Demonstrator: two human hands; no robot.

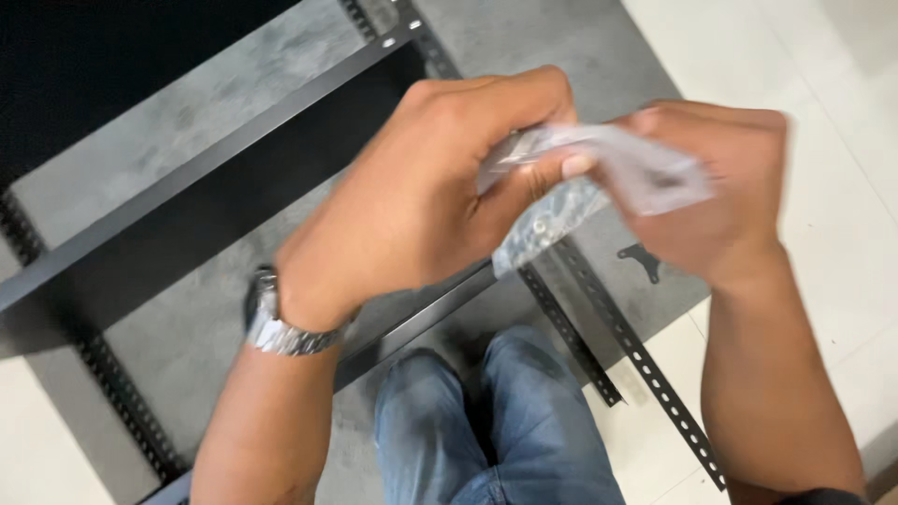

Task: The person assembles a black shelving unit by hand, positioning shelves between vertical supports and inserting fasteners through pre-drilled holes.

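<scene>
My left hand (421,201) and my right hand (720,187) both pinch a small clear plastic bag (599,173) between them, held up in front of me. The bag's lower part (547,224) hangs down and shows small metal screws or bolts inside. My left thumb presses on the bag's top edge. My right hand is blurred by motion. A metal wristwatch (276,323) sits on my left wrist. Below the hands lies a dark metal shelf frame (187,178) on a grey mat.
Two black perforated angle rails (645,360) lie on the mat and floor under my right forearm. A small black corner bracket (644,260) rests on the grey mat (234,93). My knee in blue jeans (496,421) is at the bottom. Pale floor tiles (842,112) lie to the right.
</scene>
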